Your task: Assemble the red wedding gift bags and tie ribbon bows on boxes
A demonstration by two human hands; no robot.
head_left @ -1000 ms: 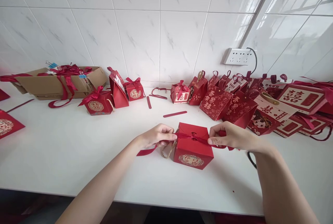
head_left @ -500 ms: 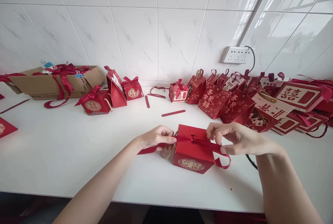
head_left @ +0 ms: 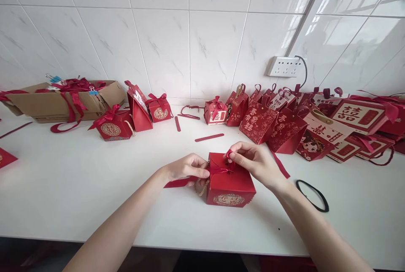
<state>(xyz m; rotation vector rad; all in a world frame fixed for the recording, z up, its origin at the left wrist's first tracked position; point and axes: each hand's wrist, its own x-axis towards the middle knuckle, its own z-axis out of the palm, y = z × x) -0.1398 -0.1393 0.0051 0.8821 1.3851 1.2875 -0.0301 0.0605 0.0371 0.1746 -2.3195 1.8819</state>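
Observation:
A red gift box with a gold round emblem stands on the white table in front of me. Dark red ribbon crosses its top through the slotted closure. At the box's left side, my left hand pinches one end of the ribbon, whose tail lies on the table beneath the wrist. My right hand is above the box top, thumb and forefinger closed on the ribbon's other part near the slot. That part's tail hangs behind the right hand. A twisted cord handle shows at the box's left edge.
Finished-looking red boxes with bows stand at the back left beside a cardboard box of ribbon. Several red gift bags crowd the back right. Ribbon strips and a black loop lie on the table.
My right hand has moved left from the box's right side to over its top, bringing its ribbon end to the slot. My left hand keeps its pinch. The black loop now shows more fully.

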